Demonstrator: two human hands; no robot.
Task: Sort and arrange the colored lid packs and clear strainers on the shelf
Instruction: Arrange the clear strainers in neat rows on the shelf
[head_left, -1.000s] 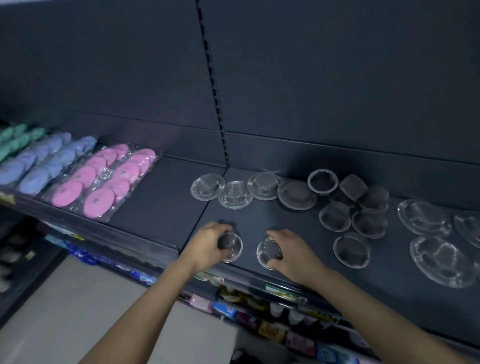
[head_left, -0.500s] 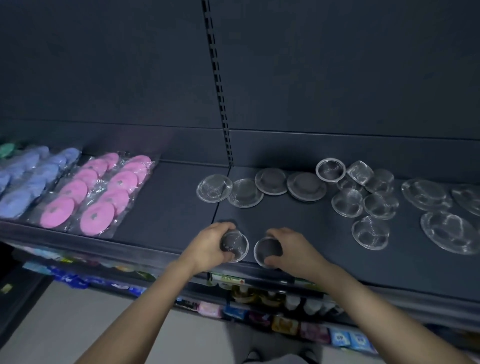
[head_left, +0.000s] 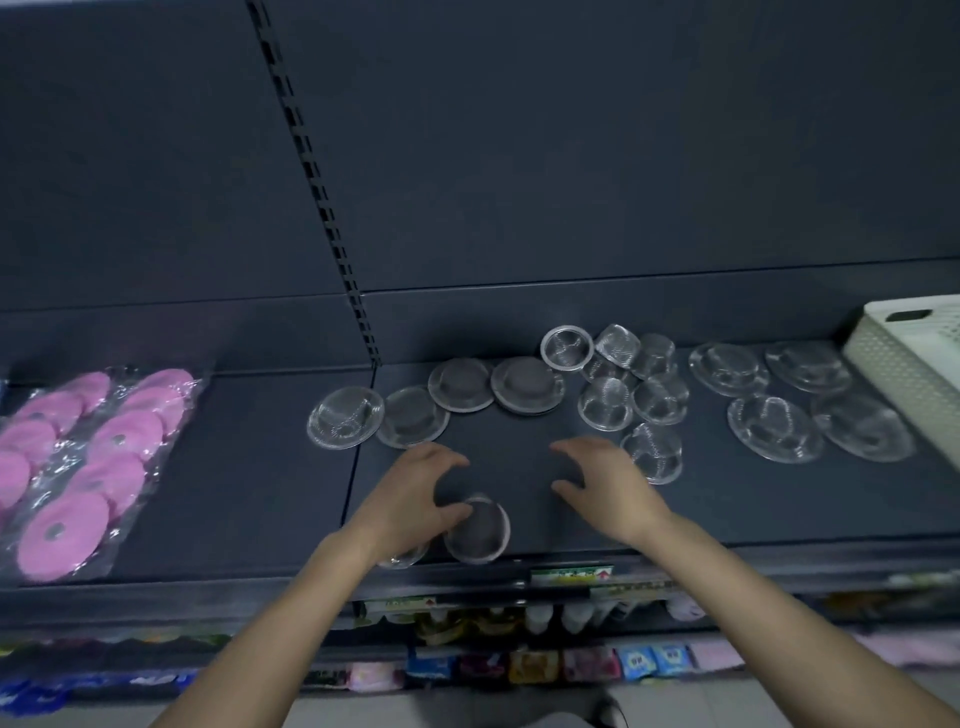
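Two small mesh strainers stand side by side at the shelf's front edge: one (head_left: 479, 530) in plain sight, the other (head_left: 401, 558) mostly hidden under my left wrist. My left hand (head_left: 415, 499) hovers over them with loosely spread fingers, its thumb tip at the visible strainer's rim. To the right, my right hand (head_left: 605, 486) is spread and holds nothing, close to another small strainer (head_left: 652, 451). A row of flat strainers (head_left: 461, 385) lies further back. Pink lid packs (head_left: 78, 467) lie at the left.
A cluster of small strainers (head_left: 605, 402) and several larger clear ones (head_left: 774, 428) cover the dark shelf (head_left: 234, 467) to the right. A white perforated basket (head_left: 914, 358) stands at the far right. Packaged goods fill the lower shelf (head_left: 519, 665).
Both hands have let go of the small strainers they held; the two strainers now rest together at the front edge. My right hand has moved away to the right, and the view has shifted right.
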